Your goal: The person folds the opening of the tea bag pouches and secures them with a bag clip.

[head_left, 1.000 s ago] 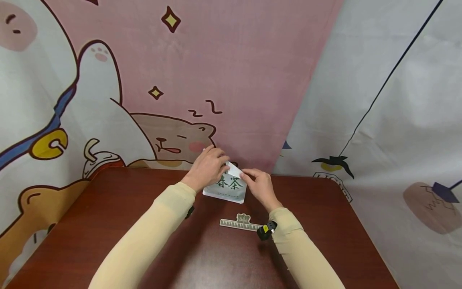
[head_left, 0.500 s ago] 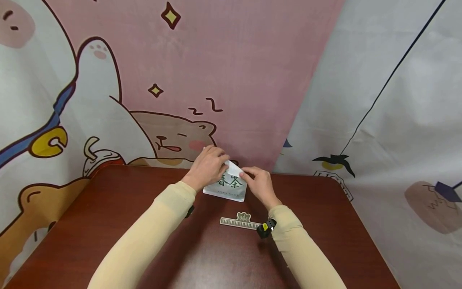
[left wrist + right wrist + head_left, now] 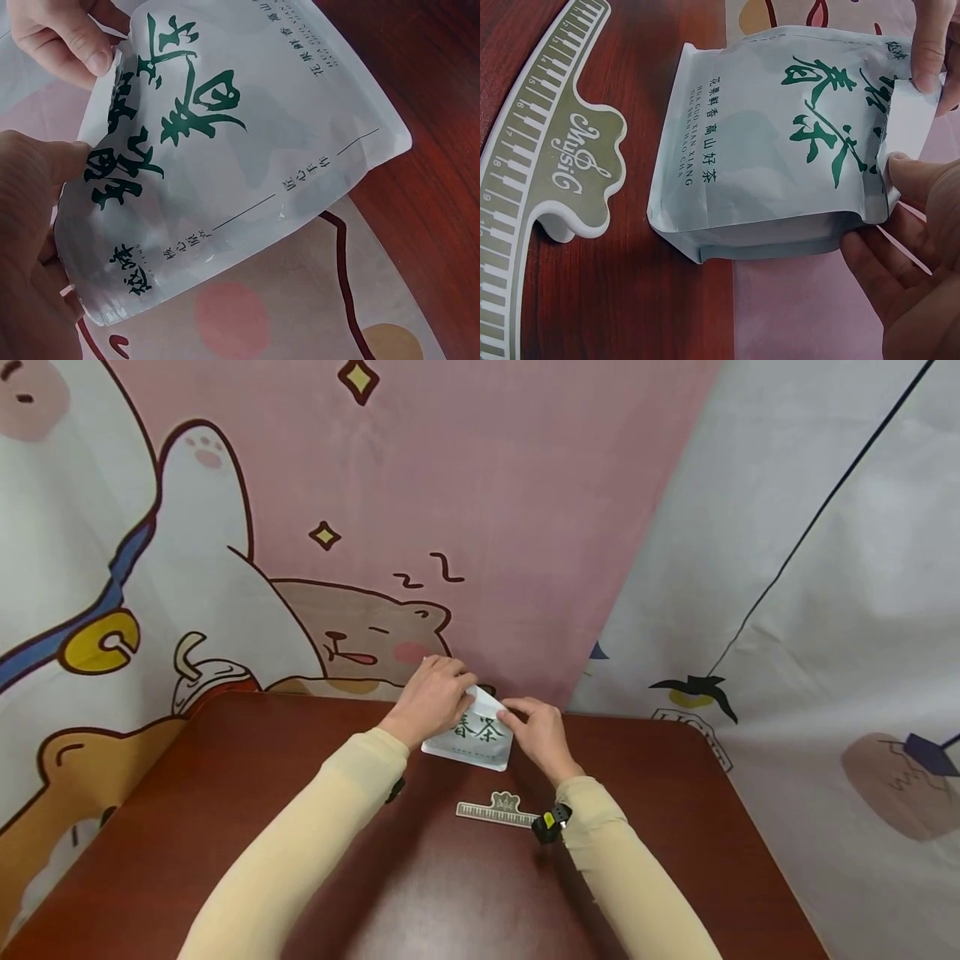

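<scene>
A pale tea pouch (image 3: pixel 480 752) with large green characters stands at the far side of the table, its top edge folded over in a white strip (image 3: pixel 911 116). My left hand (image 3: pixel 435 697) grips the pouch's top left corner, thumb (image 3: pixel 64 161) on the front and fingers behind. With thumb and fingers, my right hand (image 3: pixel 542 735) pinches the folded edge at the right end. In the right wrist view, the thumb (image 3: pixel 915 176) presses on the fold and the other fingers lie behind the pouch.
A long green-and-white clip (image 3: pixel 498 810) with piano keys and the word Music lies on the brown table (image 3: pixel 420 893), in front of the pouch and partly behind the right wrist's camera (image 3: pixel 551 822). A cartoon-printed cloth (image 3: pixel 487 468) hangs behind the table.
The whole scene sits slightly higher in the head view. Both hands keep their hold on the pouch's folded top, with little visible movement.
</scene>
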A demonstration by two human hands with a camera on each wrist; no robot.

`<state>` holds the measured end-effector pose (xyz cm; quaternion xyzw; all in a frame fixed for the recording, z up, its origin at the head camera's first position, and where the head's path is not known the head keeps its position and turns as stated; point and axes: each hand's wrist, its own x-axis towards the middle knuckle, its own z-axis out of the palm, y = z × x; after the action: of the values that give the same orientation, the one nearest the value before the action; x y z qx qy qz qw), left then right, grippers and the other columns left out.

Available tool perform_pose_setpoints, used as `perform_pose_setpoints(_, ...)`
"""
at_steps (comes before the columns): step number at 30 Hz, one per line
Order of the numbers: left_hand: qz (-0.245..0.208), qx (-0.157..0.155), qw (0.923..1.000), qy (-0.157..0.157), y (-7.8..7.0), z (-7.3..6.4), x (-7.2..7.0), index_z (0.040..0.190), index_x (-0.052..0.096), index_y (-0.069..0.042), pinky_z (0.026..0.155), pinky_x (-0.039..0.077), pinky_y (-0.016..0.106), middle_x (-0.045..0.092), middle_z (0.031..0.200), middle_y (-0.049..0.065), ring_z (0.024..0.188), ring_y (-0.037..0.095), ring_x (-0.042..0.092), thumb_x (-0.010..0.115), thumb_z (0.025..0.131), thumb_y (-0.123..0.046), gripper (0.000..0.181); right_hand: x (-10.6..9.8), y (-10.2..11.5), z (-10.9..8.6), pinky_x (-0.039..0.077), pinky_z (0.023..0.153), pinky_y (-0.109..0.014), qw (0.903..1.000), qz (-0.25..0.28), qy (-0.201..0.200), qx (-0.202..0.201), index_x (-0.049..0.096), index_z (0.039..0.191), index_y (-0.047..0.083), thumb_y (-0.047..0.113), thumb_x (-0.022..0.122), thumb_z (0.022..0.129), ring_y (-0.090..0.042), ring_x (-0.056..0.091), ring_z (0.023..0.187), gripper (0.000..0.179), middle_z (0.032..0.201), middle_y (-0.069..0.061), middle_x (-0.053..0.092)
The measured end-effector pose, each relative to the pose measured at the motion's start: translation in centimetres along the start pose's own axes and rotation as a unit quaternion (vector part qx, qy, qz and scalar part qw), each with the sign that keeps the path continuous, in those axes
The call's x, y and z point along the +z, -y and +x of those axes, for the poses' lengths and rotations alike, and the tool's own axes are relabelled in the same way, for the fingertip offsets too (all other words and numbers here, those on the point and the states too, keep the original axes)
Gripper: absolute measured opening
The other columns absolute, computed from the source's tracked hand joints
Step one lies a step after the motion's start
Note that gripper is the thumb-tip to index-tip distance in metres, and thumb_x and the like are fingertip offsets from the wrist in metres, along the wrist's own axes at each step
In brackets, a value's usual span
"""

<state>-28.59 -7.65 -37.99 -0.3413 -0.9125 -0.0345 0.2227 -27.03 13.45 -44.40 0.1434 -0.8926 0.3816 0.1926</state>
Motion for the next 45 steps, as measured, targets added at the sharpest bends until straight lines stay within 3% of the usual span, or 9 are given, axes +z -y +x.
perform_pose_setpoints(13,0.003,-0.006,0.9999,0.011,-0.02,0.36,0.00,0.115,0.075,-0.011,0.104,0.045,0.047,0.071,0.115,0.009,0.113,0.030,0.064,0.068,0.100,-0.026,0.022,0.08,-0.06,0.40,0.057,0.083,-0.047,0.9998,-0.017,0.009,0.002,0.080,0.110,0.004,0.014,0.079,0.092,-0.032,0.072,0.095,0.021,0.101,-0.013,0.077)
perform_pose_setpoints(22,0.010,-0.001,0.9999,-0.003,-0.11,0.71,0.02,0.106,0.077,-0.012,0.096,0.046,0.043,0.072,0.103,0.006,0.102,0.027,0.065,0.069,0.100,-0.024,0.014,0.34,-0.06,0.77,0.058,0.079,-0.045,0.9996,-0.022,0.004,-0.017,0.081,0.107,0.004,0.014,0.080,0.091,-0.030,0.072,0.090,0.019,0.098,-0.012,0.076)
perform_pose_setpoints(34,0.020,-0.006,0.9998,0.008,-0.37,0.99,0.15,0.100,0.076,-0.014,0.094,0.046,0.042,0.069,0.098,0.005,0.098,0.026,0.063,0.071,0.099,-0.024,0.011,0.43,-0.19,0.62,0.058,0.077,-0.045,0.9995,-0.030,-0.004,-0.012,0.081,0.105,0.005,0.015,0.080,0.091,-0.030,0.073,0.089,0.017,0.097,-0.010,0.077)
perform_pose_setpoints(45,0.020,0.000,0.9997,-0.018,-0.18,0.91,0.65,0.095,0.075,-0.015,0.086,0.046,0.041,0.069,0.094,0.004,0.093,0.025,0.063,0.076,0.095,-0.024,0.009,0.61,0.01,0.46,0.057,0.077,-0.045,0.9999,0.003,-0.008,-0.010,0.080,0.106,0.006,0.014,0.080,0.091,-0.029,0.070,0.089,0.018,0.101,-0.010,0.075)
